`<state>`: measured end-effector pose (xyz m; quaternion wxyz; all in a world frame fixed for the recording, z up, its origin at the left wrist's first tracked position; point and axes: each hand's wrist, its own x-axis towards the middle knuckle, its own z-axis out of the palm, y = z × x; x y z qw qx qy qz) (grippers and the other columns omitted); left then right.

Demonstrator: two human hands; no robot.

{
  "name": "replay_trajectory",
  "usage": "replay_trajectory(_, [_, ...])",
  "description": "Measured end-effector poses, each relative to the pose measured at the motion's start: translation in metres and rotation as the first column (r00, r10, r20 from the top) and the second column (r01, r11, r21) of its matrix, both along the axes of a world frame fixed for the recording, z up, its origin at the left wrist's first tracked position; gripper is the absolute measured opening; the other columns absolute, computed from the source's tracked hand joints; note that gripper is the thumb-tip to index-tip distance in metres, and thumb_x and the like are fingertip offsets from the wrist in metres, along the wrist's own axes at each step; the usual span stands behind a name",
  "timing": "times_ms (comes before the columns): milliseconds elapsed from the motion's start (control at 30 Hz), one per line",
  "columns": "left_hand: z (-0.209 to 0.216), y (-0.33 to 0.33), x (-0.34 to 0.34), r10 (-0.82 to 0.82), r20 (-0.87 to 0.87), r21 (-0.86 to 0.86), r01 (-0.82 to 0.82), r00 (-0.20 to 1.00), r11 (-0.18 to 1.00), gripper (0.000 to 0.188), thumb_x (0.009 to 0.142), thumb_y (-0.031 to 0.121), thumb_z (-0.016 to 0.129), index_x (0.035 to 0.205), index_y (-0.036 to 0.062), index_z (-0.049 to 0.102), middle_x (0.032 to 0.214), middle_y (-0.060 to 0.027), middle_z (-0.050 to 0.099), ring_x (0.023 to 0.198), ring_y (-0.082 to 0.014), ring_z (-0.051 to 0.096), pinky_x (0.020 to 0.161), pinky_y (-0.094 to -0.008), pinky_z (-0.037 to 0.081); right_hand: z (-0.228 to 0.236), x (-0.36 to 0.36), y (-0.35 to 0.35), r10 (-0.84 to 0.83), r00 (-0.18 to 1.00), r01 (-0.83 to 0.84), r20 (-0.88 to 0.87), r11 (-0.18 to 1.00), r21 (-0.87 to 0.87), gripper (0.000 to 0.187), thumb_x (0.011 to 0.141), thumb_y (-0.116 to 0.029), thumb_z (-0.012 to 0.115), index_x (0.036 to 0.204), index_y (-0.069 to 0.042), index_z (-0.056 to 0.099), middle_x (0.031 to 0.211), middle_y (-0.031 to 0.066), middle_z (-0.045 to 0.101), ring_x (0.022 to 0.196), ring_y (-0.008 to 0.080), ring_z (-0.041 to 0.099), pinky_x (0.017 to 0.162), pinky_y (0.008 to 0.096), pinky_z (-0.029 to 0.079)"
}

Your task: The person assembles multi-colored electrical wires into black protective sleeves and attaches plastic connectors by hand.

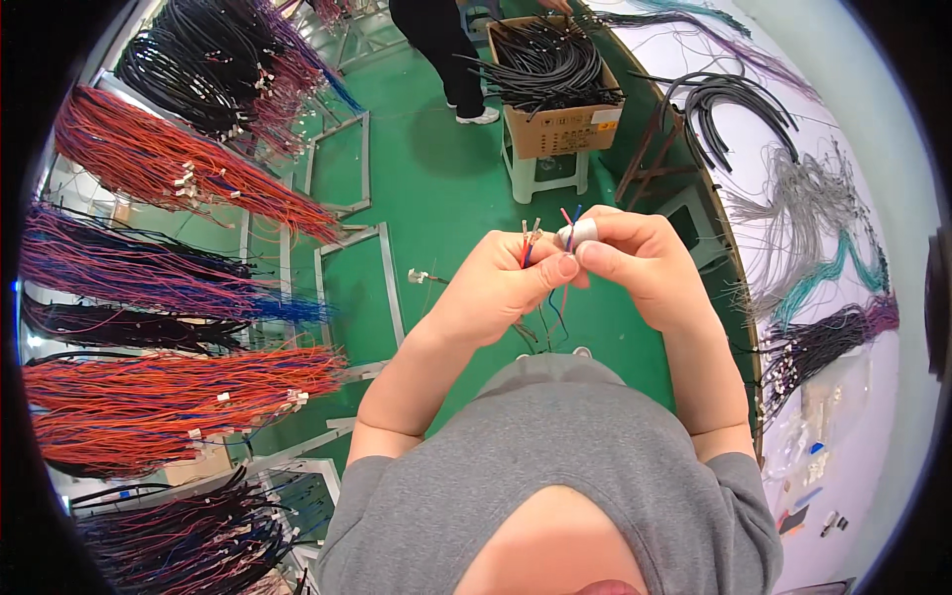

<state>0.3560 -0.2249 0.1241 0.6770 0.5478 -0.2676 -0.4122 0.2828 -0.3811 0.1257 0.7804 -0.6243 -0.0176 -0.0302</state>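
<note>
My two hands meet in front of my chest. The left hand [501, 283] is closed on thin wires [527, 256], red and dark blue, whose ends stick up past the thumb. Pinched in my right hand [640, 260] is a small white rounded piece [578, 234]; its exact kind does not show. Red and blue wire ends [571, 214] poke up beside it, and the thumbs almost touch. Loose wire tails [555, 309] hang below the fingers. A white connector [417, 276] on a dark lead shows left of my left wrist.
Bundles of orange-red wires [178, 397] and purple-blue wires [149, 263] hang on metal racks [387, 288] at left. Ahead, a cardboard box [560, 134] of black cables rests on a white stool [540, 178], beside another person [436, 45]. Grey wires [803, 198] lie on the right table.
</note>
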Motion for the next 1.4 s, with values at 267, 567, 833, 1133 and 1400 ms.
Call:
replay_trajectory(267, [-0.013, -0.005, 0.006, -0.218, -0.141, 0.041, 0.226, 0.966, 0.973, 0.016, 0.075, 0.021, 0.060, 0.070, 0.0068, 0.055, 0.058, 0.0072, 0.043, 0.048, -0.0007, 0.031, 0.040, -0.0175, 0.021, -0.003, -0.001, 0.017, -0.186, 0.981, 0.192, 0.044, 0.954, -0.229, 0.009, 0.070, -0.005, 0.060, 0.069, 0.003, 0.057, 0.065, 0.0006, 0.048, 0.056, 0.0047, 0.042, 0.049, 0.0195, 0.034])
replay_trajectory(567, [-0.030, -0.040, 0.009, -0.454, -0.219, 0.224, 0.498, 0.863, 0.838, 0.006, 0.078, 0.013, 0.049, 0.080, 0.0075, 0.051, 0.064, 0.0054, 0.043, 0.054, -0.0016, 0.033, 0.045, -0.0179, 0.026, -0.015, -0.029, 0.008, -0.376, 0.926, 0.341, -0.021, 0.860, -0.380, 0.021, 0.066, -0.005, 0.062, 0.086, -0.002, 0.056, 0.066, -0.0001, 0.046, 0.056, 0.0058, 0.040, 0.051, 0.0197, 0.034])
replay_trajectory(833, [-0.042, -0.100, -0.023, -0.735, 0.208, 0.196, 0.709, 0.645, 0.677, 0.016, 0.081, 0.012, 0.043, 0.093, 0.0010, 0.047, 0.080, -0.0034, 0.050, 0.074, -0.0091, 0.045, 0.066, -0.0239, 0.038, -0.026, -0.088, -0.031, -0.539, 0.822, 0.551, 0.185, 0.667, -0.501, 0.006, 0.072, -0.006, 0.058, 0.074, -0.001, 0.059, 0.065, 0.0043, 0.054, 0.058, 0.0110, 0.051, 0.051, 0.0234, 0.039])
replay_trajectory(1133, [-0.074, -0.188, -0.081, -0.545, -0.513, 0.023, 0.645, 0.663, 0.764, 0.021, 0.088, 0.024, 0.037, 0.080, 0.0069, 0.046, 0.051, 0.0067, 0.027, 0.043, -0.0035, 0.020, 0.039, -0.0188, 0.017, -0.075, -0.135, -0.128, -0.561, 0.814, 0.574, -0.149, 0.816, 0.062, 0.017, 0.082, -0.011, 0.049, 0.094, 0.000, 0.051, 0.090, 0.0032, 0.053, 0.075, 0.0076, 0.049, 0.069, 0.0212, 0.041])
replay_trajectory(1400, [-0.076, -0.301, -0.124, -0.456, -0.275, 0.217, 0.516, 0.847, 0.829, 0.021, 0.088, 0.021, 0.036, 0.080, 0.0045, 0.046, 0.058, 0.0056, 0.032, 0.048, -0.0033, 0.023, 0.042, -0.0184, 0.021, -0.088, -0.150, -0.242, -0.393, 0.913, 0.394, -0.112, 0.919, -0.014, 0.032, 0.088, -0.025, 0.035, 0.093, 0.002, 0.053, 0.083, 0.0058, 0.056, 0.074, 0.0097, 0.052, 0.066, 0.0230, 0.043])
